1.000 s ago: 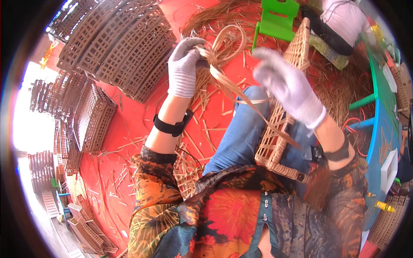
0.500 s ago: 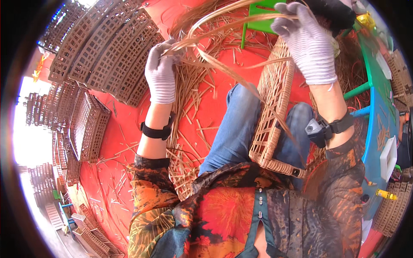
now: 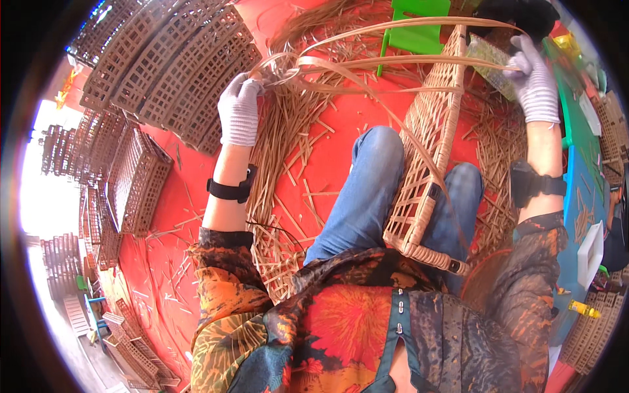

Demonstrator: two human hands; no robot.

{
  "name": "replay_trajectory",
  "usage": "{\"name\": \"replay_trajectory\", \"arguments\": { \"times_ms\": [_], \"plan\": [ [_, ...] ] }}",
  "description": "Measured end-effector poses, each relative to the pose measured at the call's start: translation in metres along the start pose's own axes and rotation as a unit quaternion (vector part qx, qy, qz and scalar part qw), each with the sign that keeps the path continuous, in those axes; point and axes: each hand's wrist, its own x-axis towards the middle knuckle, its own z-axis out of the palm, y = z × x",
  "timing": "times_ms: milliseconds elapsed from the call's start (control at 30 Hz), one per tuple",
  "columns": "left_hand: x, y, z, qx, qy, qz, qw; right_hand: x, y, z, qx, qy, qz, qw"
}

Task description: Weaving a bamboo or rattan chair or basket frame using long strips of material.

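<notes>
Right hand [image 3: 537,85], pinching pale strips [image 3: 406,60], has swung outward from the left hand [image 3: 238,112], which pinches their gathered end, drawing longer spans across the wicker piece [image 3: 426,128].

To your far left, ahead: tall stack of brown lattice baskets [image 3: 173,72]. Below it, nearer you, a smaller basket stack [image 3: 134,177], edges bent by the lens. Low brown pile [image 3: 141,354] further back on your left, white slatted piece [image 3: 77,316] near it. Red floor covering [image 3: 377,108] around you. Green chair [image 3: 419,38] ahead. On your right, blue tabletop [image 3: 580,177], white tray [image 3: 591,252] at its side, yellow bottle-like item [image 3: 584,309] near brown lattice panels [image 3: 593,335]
</notes>
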Motion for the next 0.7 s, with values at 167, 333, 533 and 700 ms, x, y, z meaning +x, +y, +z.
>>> {"name": "replay_trajectory", "arguments": {
  "times_ms": [167, 333, 533, 700],
  "plan": [
    [0.004, -0.008, 0.003, 0.072, 0.013, 0.034, 0.997, 0.016, -0.044, -0.037, -0.032, -0.107, 0.007, 0.994],
    [0.004, 0.001, 0.005, -0.054, -0.014, 0.008, 0.998, -0.003, -0.044, 0.01, -0.297, 0.006, -0.046, 0.954],
    [0.009, 0.021, 0.0, -0.058, -0.016, -0.018, 0.998, -0.022, -0.023, 0.065, -0.541, -0.089, -0.379, 0.745],
    [-0.011, 0.057, 0.021, -0.033, -0.023, -0.018, 0.999, -0.077, 0.0, 0.193, -0.474, -0.215, -0.602, 0.605]
  ]
}}
